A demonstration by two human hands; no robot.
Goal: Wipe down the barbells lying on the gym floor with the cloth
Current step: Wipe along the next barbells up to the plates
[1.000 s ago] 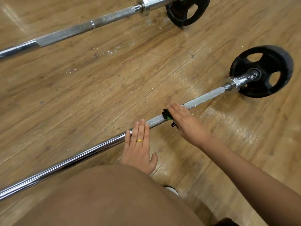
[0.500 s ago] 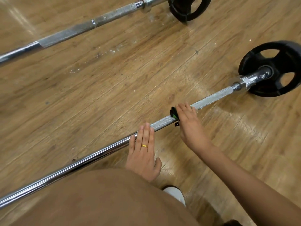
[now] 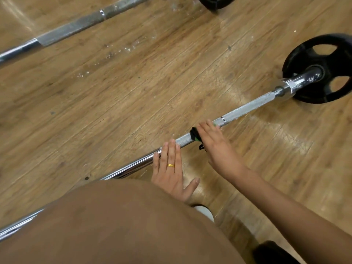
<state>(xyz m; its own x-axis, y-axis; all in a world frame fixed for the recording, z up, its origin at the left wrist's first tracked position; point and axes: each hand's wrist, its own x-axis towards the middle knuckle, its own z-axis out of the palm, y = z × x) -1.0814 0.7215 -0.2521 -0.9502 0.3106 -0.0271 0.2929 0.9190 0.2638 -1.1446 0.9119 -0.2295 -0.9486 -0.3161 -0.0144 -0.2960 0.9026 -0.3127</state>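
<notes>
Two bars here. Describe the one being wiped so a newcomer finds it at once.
On the wooden floor, take the nearer barbell, running diagonally from lower left to a black plate at right. Unlike the far barbell at the top, it has the left hand resting on it and the right hand pressing a black-and-green cloth against it.

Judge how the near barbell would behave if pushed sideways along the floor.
The near barbell would probably roll: its round black plate stands on edge on the wooden floor. It looks stiff and heavy, a metal shaft. The left hand lying flat on it may be steadying it.
</notes>
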